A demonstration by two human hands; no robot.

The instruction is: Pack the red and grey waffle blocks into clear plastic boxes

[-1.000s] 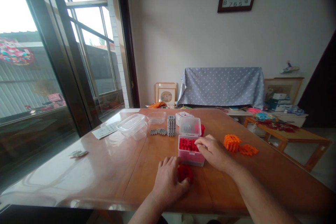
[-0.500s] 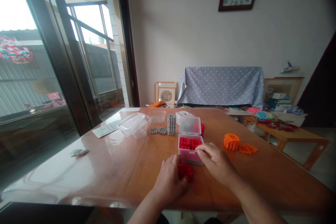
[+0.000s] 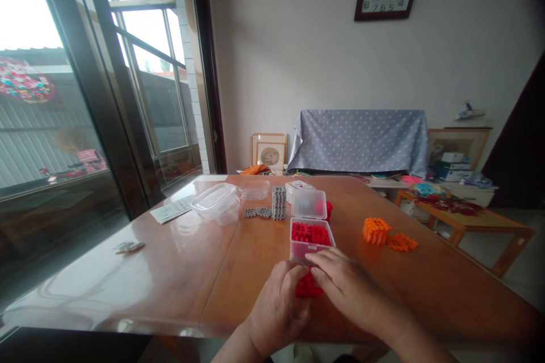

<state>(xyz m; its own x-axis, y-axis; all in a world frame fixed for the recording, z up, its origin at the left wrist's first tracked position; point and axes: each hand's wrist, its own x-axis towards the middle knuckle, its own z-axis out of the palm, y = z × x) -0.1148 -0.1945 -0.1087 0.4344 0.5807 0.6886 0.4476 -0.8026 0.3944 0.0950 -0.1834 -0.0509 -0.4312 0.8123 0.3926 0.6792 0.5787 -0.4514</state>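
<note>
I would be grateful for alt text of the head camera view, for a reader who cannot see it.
The left hand and right hand hold a red plastic block on a wooden table, just in front of a clear box of red blocks. Orange blocks lie to the right, grey blocks beyond.

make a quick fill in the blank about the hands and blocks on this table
The left hand holds a ____ interlocking block piece. The right hand is beside it, just in front of a plastic box whose clear lid stands ____. An orange block stack sits to the ____ of that box on the wooden table.

Missing words: red; open; right
</note>
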